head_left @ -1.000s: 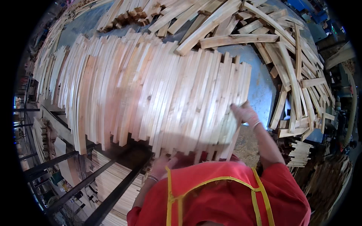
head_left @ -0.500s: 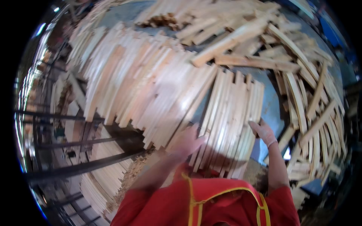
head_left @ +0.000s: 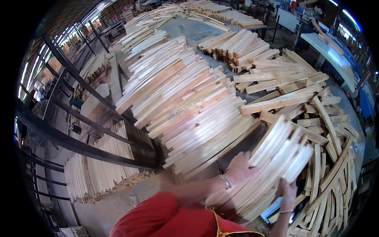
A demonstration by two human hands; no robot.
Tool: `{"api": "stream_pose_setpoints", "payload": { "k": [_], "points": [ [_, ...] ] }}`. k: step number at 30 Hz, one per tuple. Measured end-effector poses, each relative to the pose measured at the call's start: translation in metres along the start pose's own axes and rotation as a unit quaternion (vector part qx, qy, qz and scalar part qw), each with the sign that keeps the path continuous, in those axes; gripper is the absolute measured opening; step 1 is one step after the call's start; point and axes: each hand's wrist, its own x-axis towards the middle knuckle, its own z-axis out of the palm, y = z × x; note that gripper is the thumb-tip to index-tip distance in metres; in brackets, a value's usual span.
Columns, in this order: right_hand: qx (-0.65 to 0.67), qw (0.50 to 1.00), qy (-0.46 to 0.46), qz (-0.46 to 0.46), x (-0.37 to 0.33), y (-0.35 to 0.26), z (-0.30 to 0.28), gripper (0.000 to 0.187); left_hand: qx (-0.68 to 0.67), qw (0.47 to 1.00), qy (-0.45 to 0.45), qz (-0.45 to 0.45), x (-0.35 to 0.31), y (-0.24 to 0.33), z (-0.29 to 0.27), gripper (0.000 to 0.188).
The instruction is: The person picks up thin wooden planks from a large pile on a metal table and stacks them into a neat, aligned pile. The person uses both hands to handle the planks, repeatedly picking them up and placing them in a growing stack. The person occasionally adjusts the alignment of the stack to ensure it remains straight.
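Note:
Between my two hands is a bundle of pale wooden strips (head_left: 268, 170), side by side and uneven at the far ends, which are slightly blurred. My left hand (head_left: 239, 170), in a whitish glove, presses against the bundle's left edge. On the opposite edge my right hand (head_left: 288, 193), gloved too, grips with its fingers partly hidden by the wood. Together they squeeze the strips from both sides. To the left of the bundle, a long row of similar strips (head_left: 197, 122) lies closely packed. Whether the bundle touches the surface beneath it, I cannot tell.
A loose heap of crossed wooden pieces (head_left: 284, 98) spreads to the right. Dark metal rails (head_left: 90, 140) run along the left, with stacked strips (head_left: 102, 170) below them. A fan (head_left: 43, 138) stands at far left. Another person (head_left: 312, 19) works at a bench (head_left: 331, 55) far right.
My view has swung, showing more of the room. My left hand has come from open beside the bundle to a hold on its left edge. The bundle sits farther right in view, tilted.

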Motion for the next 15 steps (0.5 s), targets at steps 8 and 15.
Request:
{"api": "stream_pose_setpoints", "payload": {
  "k": [8, 15],
  "points": [
    [0.045, 0.950, 0.163, -0.261, -0.047, -0.124, -0.067, 0.062, -0.179, 0.895, 0.185, 0.365, -0.012, 0.106, -0.093, 0.100],
    [0.107, 0.968, 0.077, -0.215, -0.082, 0.026, -0.004, 0.051, 0.049, 0.929, 0.047, 0.364, 0.015, -0.042, -0.054, 0.080]
  ]
}}
